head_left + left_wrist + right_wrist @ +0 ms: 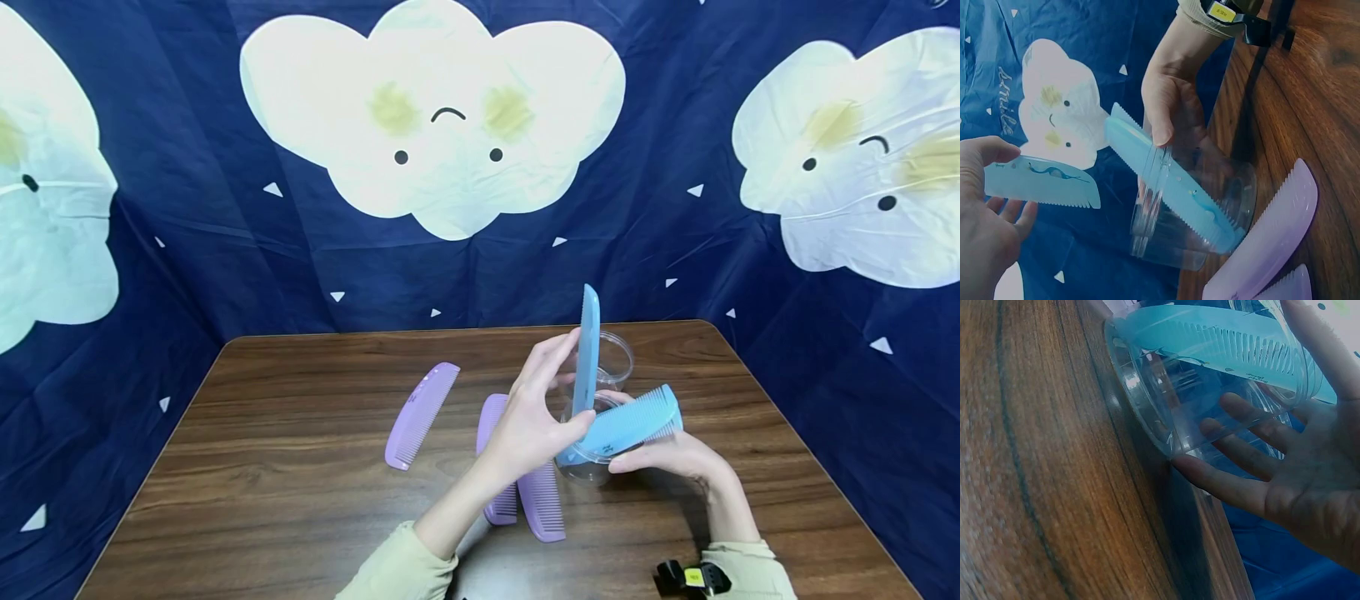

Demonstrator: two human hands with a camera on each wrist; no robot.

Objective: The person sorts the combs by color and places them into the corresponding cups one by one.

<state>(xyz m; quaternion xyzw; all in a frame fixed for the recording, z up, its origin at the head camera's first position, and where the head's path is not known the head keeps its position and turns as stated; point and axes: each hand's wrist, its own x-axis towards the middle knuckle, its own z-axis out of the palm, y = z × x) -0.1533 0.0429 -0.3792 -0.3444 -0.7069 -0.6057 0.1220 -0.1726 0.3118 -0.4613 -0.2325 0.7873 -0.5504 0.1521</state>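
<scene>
A light blue comb (pixel 588 346) stands nearly upright, pinched between the thumb and fingers of my left hand (pixel 534 421). Its lower end is at the mouth of a clear plastic jar (pixel 1238 178). My right hand (pixel 686 458) grips this jar around its side, thumb near the rim. Inside the jar another blue comb (pixel 1175 184) leans slantwise, its upper end sticking out past the rim towards my right hand. A further row of teeth shows behind that comb; the overlap hides whether it is a separate one. In the right wrist view, fingers (pixel 1235 478) spread along the jar wall.
Purple combs lie on the wooden table (pixel 300 483): one apart on the left (pixel 422 417), one partly under my left arm (pixel 491 414), one beside it (pixel 542 504). A second clear container (pixel 617 360) stands behind the jar. A dark blue cloud-print curtain (pixel 420 275) hangs around the table.
</scene>
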